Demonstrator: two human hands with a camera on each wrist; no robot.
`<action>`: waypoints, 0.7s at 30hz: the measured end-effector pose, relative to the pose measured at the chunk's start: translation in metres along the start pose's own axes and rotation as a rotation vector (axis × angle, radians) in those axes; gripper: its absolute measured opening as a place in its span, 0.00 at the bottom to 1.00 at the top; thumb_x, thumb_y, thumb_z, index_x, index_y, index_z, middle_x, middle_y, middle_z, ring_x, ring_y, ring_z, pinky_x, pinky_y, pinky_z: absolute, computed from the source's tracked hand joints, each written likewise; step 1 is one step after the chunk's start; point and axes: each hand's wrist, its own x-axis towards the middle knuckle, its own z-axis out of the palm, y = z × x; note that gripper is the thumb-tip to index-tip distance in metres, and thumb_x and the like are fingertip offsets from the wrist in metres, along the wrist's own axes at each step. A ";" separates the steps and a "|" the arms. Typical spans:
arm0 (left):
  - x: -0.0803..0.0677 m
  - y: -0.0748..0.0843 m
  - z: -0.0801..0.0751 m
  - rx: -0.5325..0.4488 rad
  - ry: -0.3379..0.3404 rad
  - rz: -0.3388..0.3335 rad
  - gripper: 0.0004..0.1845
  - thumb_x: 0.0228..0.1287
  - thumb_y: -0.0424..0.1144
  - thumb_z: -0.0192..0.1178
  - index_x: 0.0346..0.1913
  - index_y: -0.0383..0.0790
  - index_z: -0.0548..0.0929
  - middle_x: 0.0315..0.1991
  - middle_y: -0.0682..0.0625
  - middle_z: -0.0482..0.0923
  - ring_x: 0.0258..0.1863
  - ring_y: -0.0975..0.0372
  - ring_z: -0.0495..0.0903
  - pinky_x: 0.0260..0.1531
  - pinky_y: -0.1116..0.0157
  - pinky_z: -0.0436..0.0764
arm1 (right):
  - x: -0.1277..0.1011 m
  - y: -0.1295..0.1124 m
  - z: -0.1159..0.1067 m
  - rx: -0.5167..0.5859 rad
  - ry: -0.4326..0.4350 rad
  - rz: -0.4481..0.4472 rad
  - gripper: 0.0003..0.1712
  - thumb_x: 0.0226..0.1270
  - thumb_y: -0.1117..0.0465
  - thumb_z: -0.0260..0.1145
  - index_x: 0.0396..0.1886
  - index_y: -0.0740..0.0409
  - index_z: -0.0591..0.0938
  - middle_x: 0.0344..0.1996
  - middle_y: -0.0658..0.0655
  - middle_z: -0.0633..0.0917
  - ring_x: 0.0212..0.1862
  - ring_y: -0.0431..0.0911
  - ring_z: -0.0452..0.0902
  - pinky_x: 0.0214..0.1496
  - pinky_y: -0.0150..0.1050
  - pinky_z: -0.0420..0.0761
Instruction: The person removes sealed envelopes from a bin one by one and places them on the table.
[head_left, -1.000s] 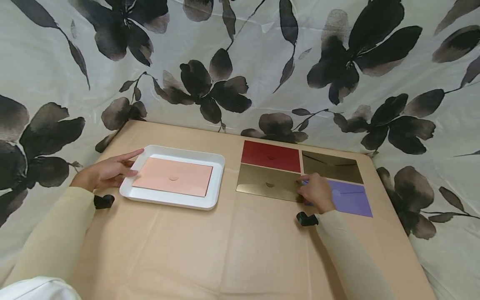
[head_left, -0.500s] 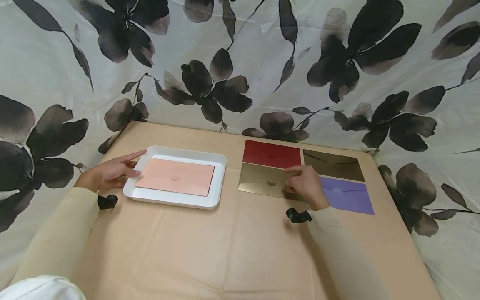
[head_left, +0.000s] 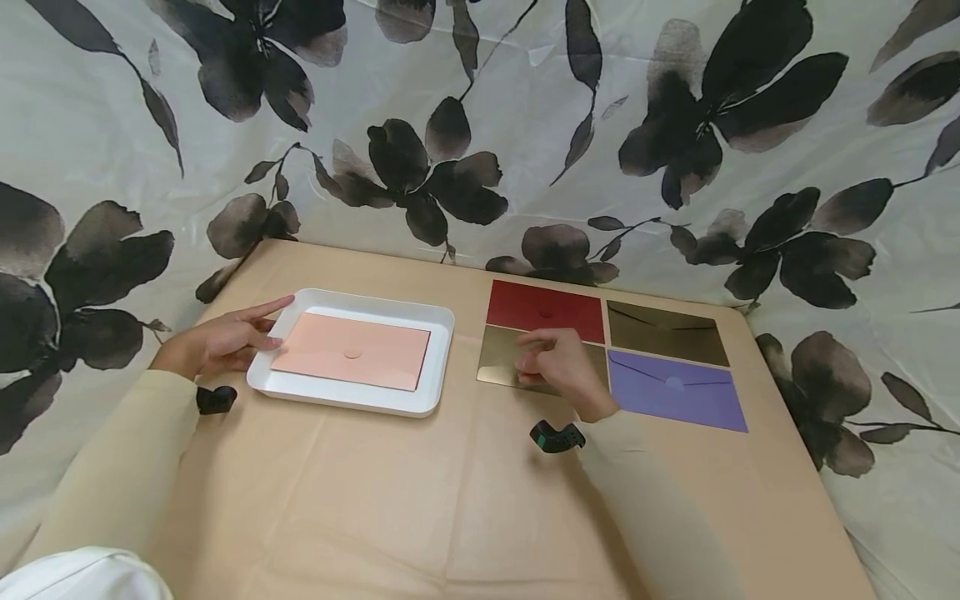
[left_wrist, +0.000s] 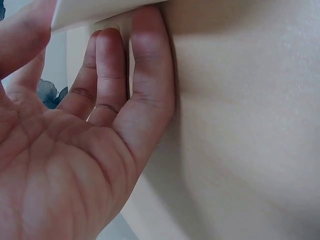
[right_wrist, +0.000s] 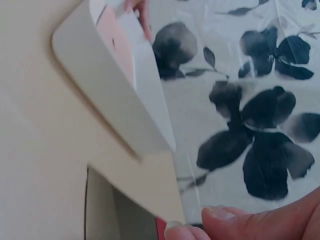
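My left hand (head_left: 225, 340) grips the left end of a white tray (head_left: 337, 404), thumb on the rim. In the left wrist view, the fingers of the left hand (left_wrist: 60, 165) reach under the tray's edge (left_wrist: 100, 11). A pink envelope (head_left: 382, 350) lies flat in the tray. My right hand (head_left: 564, 371) hovers over a gold envelope (head_left: 498, 362), hiding part of it; its fingers are loosely bent and I see nothing held. In the right wrist view, a thumb and fingertip of the right hand (right_wrist: 255, 222) show at the bottom edge.
A red envelope (head_left: 532, 304) lies behind the gold one. To the right are a dark shiny gold envelope (head_left: 663, 329) and a purple envelope (head_left: 675, 396). All rest on a tan-covered table (head_left: 390, 500). A floral cloth (head_left: 540, 142) hangs behind it.
My right hand has moved left, from between the gold and purple envelopes to over the gold one, uncovering the purple envelope. The left hand keeps hold of the tray.
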 end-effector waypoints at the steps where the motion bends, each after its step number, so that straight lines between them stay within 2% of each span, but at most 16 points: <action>1: 0.000 0.000 0.000 -0.002 -0.002 0.002 0.51 0.74 0.35 0.59 0.83 0.66 0.35 0.84 0.30 0.40 0.60 0.54 0.79 0.57 0.53 0.85 | 0.000 -0.001 0.003 0.013 -0.008 0.000 0.23 0.64 0.74 0.69 0.60 0.66 0.85 0.36 0.64 0.89 0.31 0.51 0.88 0.42 0.42 0.90; 4: 0.001 0.001 0.001 -0.002 -0.004 0.008 0.51 0.74 0.35 0.59 0.84 0.66 0.35 0.84 0.30 0.40 0.59 0.54 0.79 0.57 0.52 0.85 | -0.001 -0.004 0.011 0.038 -0.031 -0.001 0.23 0.63 0.74 0.69 0.60 0.66 0.84 0.39 0.67 0.90 0.33 0.52 0.89 0.46 0.45 0.90; 9: -0.001 0.004 0.001 0.010 0.001 0.013 0.51 0.75 0.36 0.58 0.84 0.65 0.34 0.83 0.29 0.40 0.63 0.50 0.77 0.58 0.52 0.85 | 0.000 -0.009 0.021 0.068 -0.053 -0.002 0.23 0.63 0.75 0.68 0.60 0.67 0.84 0.37 0.64 0.89 0.32 0.51 0.89 0.48 0.48 0.90; 15: -0.002 0.003 0.000 -0.011 -0.003 0.016 0.51 0.75 0.34 0.58 0.84 0.65 0.34 0.83 0.29 0.40 0.61 0.52 0.78 0.58 0.51 0.85 | 0.002 -0.015 0.040 0.058 -0.068 -0.009 0.22 0.64 0.75 0.69 0.59 0.65 0.86 0.33 0.60 0.87 0.30 0.47 0.88 0.44 0.43 0.90; 18: -0.002 0.002 0.000 -0.018 -0.003 0.012 0.51 0.75 0.34 0.58 0.84 0.64 0.34 0.83 0.30 0.40 0.60 0.52 0.79 0.58 0.50 0.85 | 0.003 -0.016 0.052 0.039 -0.076 -0.026 0.22 0.64 0.75 0.70 0.58 0.64 0.86 0.37 0.63 0.89 0.32 0.47 0.89 0.43 0.42 0.90; 21: -0.003 0.003 0.001 -0.008 0.012 -0.001 0.51 0.75 0.35 0.59 0.84 0.66 0.35 0.83 0.30 0.41 0.60 0.51 0.79 0.58 0.50 0.85 | 0.004 -0.019 0.064 0.040 -0.096 -0.045 0.22 0.64 0.75 0.70 0.59 0.63 0.86 0.46 0.67 0.89 0.37 0.47 0.89 0.46 0.43 0.90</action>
